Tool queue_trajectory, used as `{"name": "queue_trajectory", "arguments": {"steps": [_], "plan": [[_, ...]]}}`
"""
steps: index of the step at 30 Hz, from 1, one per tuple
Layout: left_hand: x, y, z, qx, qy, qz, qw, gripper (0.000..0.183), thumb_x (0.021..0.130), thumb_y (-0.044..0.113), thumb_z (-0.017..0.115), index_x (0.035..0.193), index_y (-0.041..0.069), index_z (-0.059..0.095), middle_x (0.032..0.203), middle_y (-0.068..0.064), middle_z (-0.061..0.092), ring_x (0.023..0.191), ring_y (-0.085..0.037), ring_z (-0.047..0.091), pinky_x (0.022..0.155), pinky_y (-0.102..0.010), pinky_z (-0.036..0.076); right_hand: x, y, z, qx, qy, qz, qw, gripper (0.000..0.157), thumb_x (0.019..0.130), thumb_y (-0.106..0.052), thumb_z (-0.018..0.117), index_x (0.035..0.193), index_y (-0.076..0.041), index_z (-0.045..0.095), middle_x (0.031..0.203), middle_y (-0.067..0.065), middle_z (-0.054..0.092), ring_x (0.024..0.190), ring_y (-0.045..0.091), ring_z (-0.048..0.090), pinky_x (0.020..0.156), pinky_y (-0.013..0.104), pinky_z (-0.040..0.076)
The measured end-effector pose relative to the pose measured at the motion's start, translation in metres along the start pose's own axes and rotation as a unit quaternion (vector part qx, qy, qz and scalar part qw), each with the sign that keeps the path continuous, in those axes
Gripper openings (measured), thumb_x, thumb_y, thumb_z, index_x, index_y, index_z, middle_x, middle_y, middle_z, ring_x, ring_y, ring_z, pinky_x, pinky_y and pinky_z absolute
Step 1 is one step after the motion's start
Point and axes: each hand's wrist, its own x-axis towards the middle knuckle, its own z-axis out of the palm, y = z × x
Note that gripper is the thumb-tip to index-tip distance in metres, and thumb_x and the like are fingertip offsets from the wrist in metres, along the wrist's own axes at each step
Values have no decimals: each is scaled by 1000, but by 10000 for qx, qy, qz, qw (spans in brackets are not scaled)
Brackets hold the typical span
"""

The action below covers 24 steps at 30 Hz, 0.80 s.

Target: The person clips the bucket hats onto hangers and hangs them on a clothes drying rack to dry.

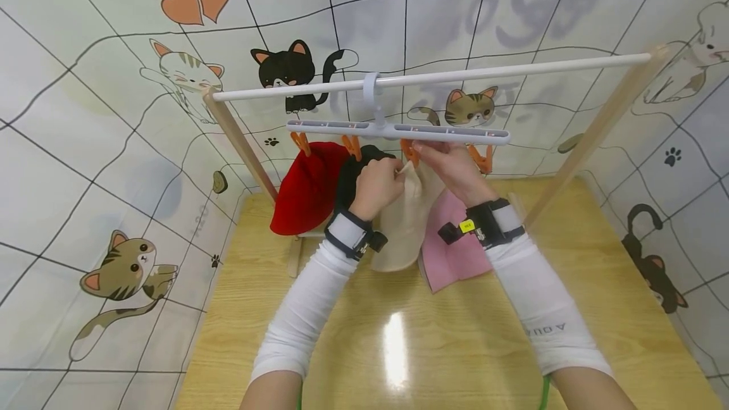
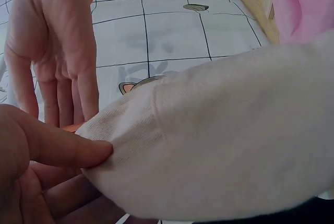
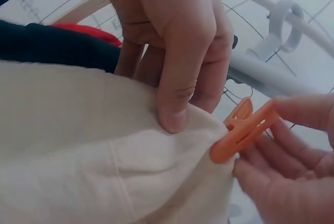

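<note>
A cream cloth hat (image 1: 401, 233) hangs under the grey hanger bar (image 1: 336, 128). My left hand (image 1: 376, 187) pinches its upper edge between thumb and fingers, close beside an orange clip (image 3: 245, 132). The clip's jaws sit over the cloth edge in the right wrist view. With fingertips at the clip's handle end, my right hand (image 3: 295, 156) holds the clip from the other side. To the left hang a red hat (image 1: 307, 188) and a dark hat (image 1: 347, 185), each below an orange clip. A pink cloth piece (image 1: 455, 245) is partly behind my right wrist.
The hanger hooks over a white rail (image 1: 512, 71) between wooden posts (image 1: 592, 138). Another orange clip (image 1: 483, 159) is on the bar's right end. Below is a wood-grain table (image 1: 455, 340), with cat-patterned walls (image 1: 114, 163) around it.
</note>
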Motion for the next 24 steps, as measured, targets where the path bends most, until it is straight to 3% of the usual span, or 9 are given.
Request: {"name": "queue_trajectory", "arguments": {"steps": [3,7,10,14,17,20,24], "plan": [[0,0,2,-23,20,-14,10000,16,91,10,57,93,8,73,59,-4,53,58,-21,52,45,-28,38,-15,-4,-1,-901,210,338,9951,43,93,-3,61,135,-5,53,134,13,55,125,23,48,103,34,36],[0,0,3,1,33,-41,10000,15,92,10,58,91,8,73,60,-4,53,58,-21,52,45,-27,38,-43,-9,-6,-1832,-58,370,9824,46,94,-4,58,138,3,46,141,18,46,131,30,40,107,39,32],[-1,1,2,-21,-3,-15,10000,15,92,10,58,93,9,73,61,-4,53,58,-21,52,45,-27,38,-66,-15,-14,-2489,56,181,9683,35,95,-7,58,129,3,55,131,16,56,122,25,50,101,34,39],[0,3,1,-45,-108,46,9999,16,93,9,57,95,9,72,63,-4,53,60,-21,52,46,-28,38,-90,-35,-35,-3067,765,62,9487,24,95,-14,60,113,2,63,104,2,68,98,13,61,86,23,44],[1,5,-2,60,-159,37,9998,16,93,10,56,96,9,72,65,-4,55,62,-21,53,48,-29,39,-94,-51,-53,-3262,1228,-60,9373,22,96,-13,57,108,5,60,94,-6,66,91,11,59,82,21,44],[2,7,-4,138,-197,5,9997,17,94,11,56,100,9,72,70,-5,58,64,-22,54,49,-30,41,-85,-60,-66,-3253,970,65,9406,29,99,-17,53,119,3,54,109,1,62,104,13,55,93,27,40],[3,7,-3,135,-287,-25,9995,18,95,12,56,103,9,72,73,-5,59,66,-22,55,51,-30,42,-69,-65,-75,-2576,-184,717,9634,49,102,-30,48,144,-5,38,143,12,42,131,19,37,109,41,26]]}}
